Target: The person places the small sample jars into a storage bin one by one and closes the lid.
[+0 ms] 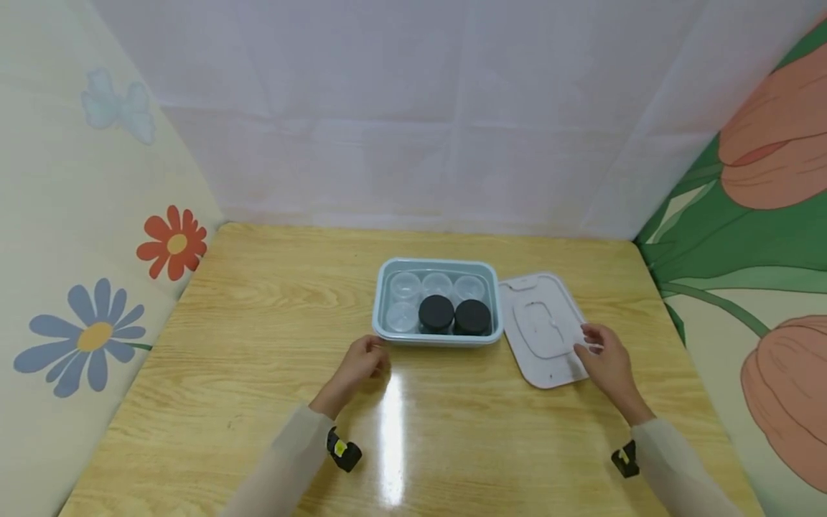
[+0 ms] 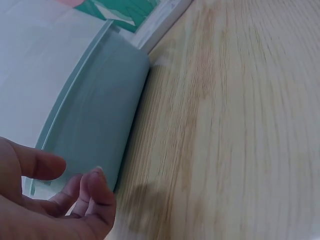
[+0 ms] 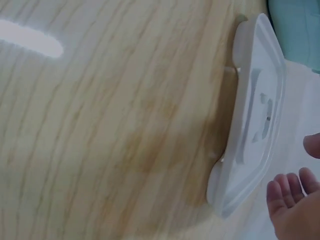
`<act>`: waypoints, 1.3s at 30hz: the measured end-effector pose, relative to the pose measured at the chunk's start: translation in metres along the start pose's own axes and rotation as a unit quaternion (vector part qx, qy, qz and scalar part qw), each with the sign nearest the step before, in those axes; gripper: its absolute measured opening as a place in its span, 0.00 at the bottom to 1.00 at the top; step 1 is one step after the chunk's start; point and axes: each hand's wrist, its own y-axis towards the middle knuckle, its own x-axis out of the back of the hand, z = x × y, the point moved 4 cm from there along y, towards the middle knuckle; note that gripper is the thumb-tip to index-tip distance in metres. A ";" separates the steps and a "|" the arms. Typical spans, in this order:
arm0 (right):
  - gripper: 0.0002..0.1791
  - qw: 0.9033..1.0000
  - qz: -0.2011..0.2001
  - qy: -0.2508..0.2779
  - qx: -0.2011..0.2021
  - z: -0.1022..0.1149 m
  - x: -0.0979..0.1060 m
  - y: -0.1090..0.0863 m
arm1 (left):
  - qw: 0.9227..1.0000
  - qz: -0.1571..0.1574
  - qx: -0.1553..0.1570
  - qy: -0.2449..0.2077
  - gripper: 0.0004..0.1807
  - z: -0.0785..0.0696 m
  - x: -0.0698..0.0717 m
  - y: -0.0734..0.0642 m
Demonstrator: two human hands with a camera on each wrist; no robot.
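Observation:
A light blue plastic box (image 1: pixel 383 334) stands mid-table with several clear round containers (image 1: pixel 405 286) and two black-lidded jars (image 1: pixel 436 313) inside. At the box's front left corner is my left hand (image 1: pixel 364 359); in the left wrist view its fingers (image 2: pixel 100 197) are loosely bent beside the box wall (image 2: pixel 95 105), with nothing between them and the thumb. A white lid (image 1: pixel 533 316) lies flat to the right of the box. My right hand (image 1: pixel 606 362) is at the lid's right edge, fingers and thumb apart and holding nothing; the right wrist view shows the lid (image 3: pixel 255 120) beside the fingertips.
The wooden table (image 1: pixel 258 323) reaches back to a white cloth (image 1: pixel 413 143). Flower-patterned panels stand along the left (image 1: pixel 77 215) and right (image 1: pixel 743 273) sides. A small black device (image 1: pixel 344 451) sits on the left wrist, another (image 1: pixel 624 459) on the right.

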 end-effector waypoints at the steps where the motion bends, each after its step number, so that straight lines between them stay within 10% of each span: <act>1: 0.22 1.000 0.000 -0.002 -0.008 -0.002 0.001 0.000 | 1.000 0.009 -0.004 -0.001 0.16 -0.001 -0.003 -0.001; 15: 0.24 0.996 0.015 -0.042 -0.083 -0.029 0.007 -0.007 | 0.994 0.111 -0.018 0.001 0.15 -0.004 -0.050 -0.004; 39: 0.26 0.990 -0.002 -0.050 -0.129 -0.048 0.013 -0.006 | 0.986 0.156 -0.060 0.011 0.14 0.000 -0.106 0.014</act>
